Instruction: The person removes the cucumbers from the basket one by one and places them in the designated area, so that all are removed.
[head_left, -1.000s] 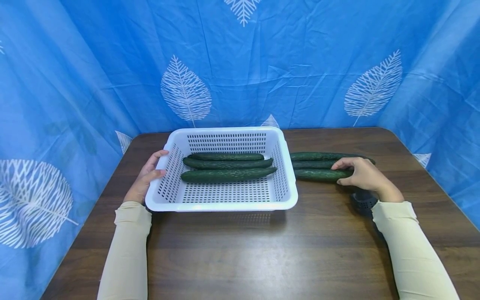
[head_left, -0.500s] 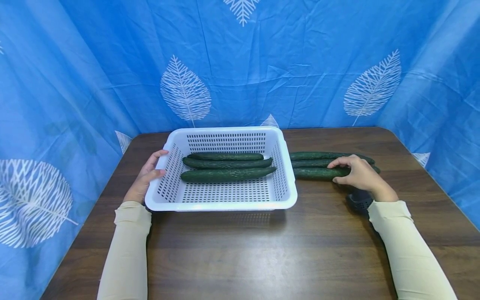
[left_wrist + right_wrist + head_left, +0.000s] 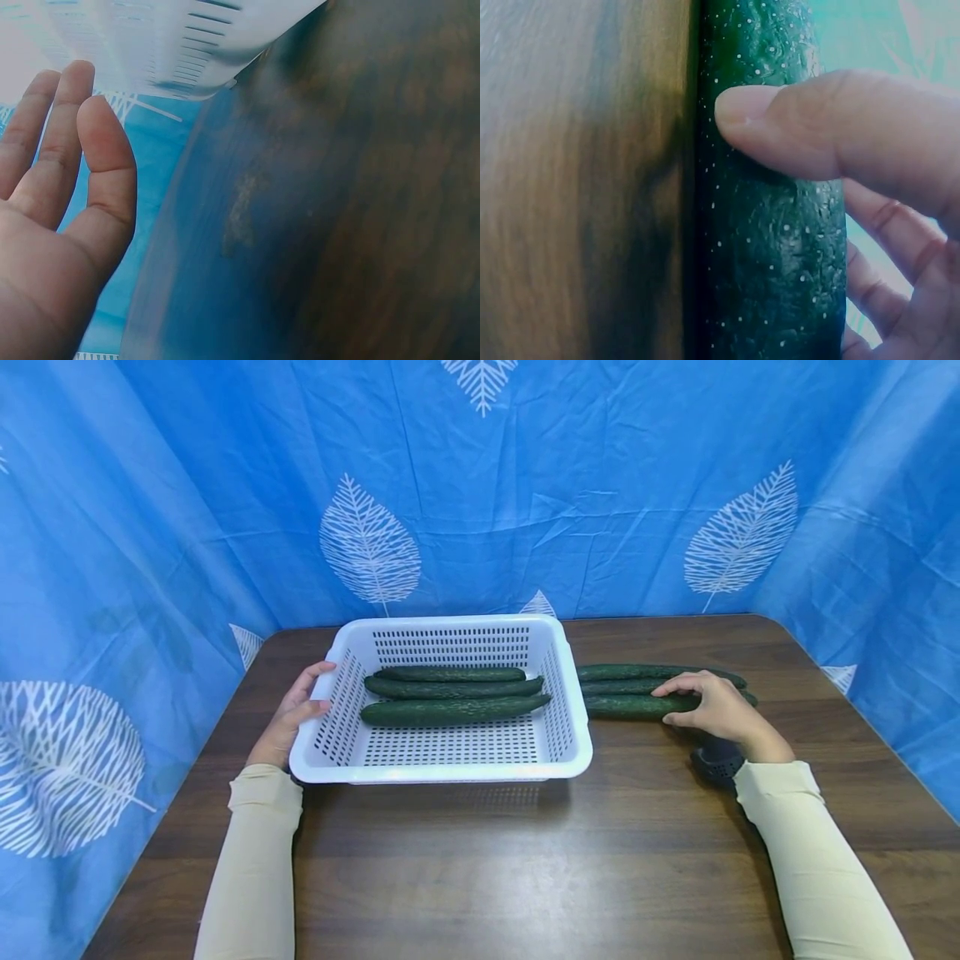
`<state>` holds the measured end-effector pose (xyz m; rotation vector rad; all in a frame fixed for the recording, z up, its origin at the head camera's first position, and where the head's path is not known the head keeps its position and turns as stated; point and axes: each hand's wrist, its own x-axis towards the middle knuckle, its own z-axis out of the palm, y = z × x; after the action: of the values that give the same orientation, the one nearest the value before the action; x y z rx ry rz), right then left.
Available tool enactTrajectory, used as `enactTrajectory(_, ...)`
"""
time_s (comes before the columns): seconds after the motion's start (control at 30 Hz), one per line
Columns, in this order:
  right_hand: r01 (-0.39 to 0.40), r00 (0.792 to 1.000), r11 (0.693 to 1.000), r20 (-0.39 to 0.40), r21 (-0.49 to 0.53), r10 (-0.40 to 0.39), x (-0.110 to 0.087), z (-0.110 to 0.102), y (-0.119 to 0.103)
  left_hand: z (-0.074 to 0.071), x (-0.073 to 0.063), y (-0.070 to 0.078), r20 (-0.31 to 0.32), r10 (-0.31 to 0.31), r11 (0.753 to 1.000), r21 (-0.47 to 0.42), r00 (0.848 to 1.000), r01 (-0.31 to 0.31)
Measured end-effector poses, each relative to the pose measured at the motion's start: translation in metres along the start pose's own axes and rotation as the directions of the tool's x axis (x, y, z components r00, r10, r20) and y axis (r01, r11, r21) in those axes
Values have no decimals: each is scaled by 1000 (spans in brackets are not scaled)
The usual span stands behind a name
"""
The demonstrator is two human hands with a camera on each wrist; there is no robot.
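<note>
A white perforated basket [image 3: 442, 772] stands at the middle of the table with three long green cucumbers [image 3: 453, 711] lying side by side inside it. My left hand [image 3: 294, 714] touches the basket's left side; in the left wrist view its fingers [image 3: 56, 150] are fairly straight against the outer wall. To the right of the basket, more cucumbers [image 3: 652, 672] lie in a row, their left ends hidden by the basket. My right hand [image 3: 712, 714] pinches the nearest of these, a cucumber [image 3: 772, 247], with the thumb on its near side and fingers over the far side.
The brown wooden table [image 3: 480, 877] reaches toward me in front of the basket. A blue curtain [image 3: 525, 485] with white leaf prints hangs behind and along both sides. A dark wrist device [image 3: 716, 760] sits under the right wrist.
My right hand has shifted slightly left along the nearest cucumber, whose right end now shows past the hand. The left hand and basket stay almost in place.
</note>
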<state>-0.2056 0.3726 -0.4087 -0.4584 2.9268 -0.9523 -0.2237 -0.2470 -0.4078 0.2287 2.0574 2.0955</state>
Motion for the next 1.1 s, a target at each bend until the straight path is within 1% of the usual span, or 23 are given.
enactTrajectory(0.13,16,1000,1000,1,-6,-16,0,1,0,0,1,0,8,11,999,-30,1000,-10)
enactTrajectory(0.37,3,1000,1000,-2,9,-3,0,1,0,1,2,-1,16,26,998,-49,1000,-25)
enactTrajectory(0.67,2,999,999,-38,33,-1,0,2,0,1,0,0,5,27,999,-27,1000,-27)
enactTrajectory(0.77,-1,999,999,-40,49,3,0,1,-1,1,0,1,7,19,999,-32,1000,-19)
enactTrajectory(0.93,-12,999,998,-51,67,15,-1,0,-3,2,-1,2,-7,-4,1000,-14,1000,4)
enactTrajectory(1.1,-6,997,997,-71,82,12,-2,-1,-5,3,-3,3,-14,-9,1000,5,1000,9)
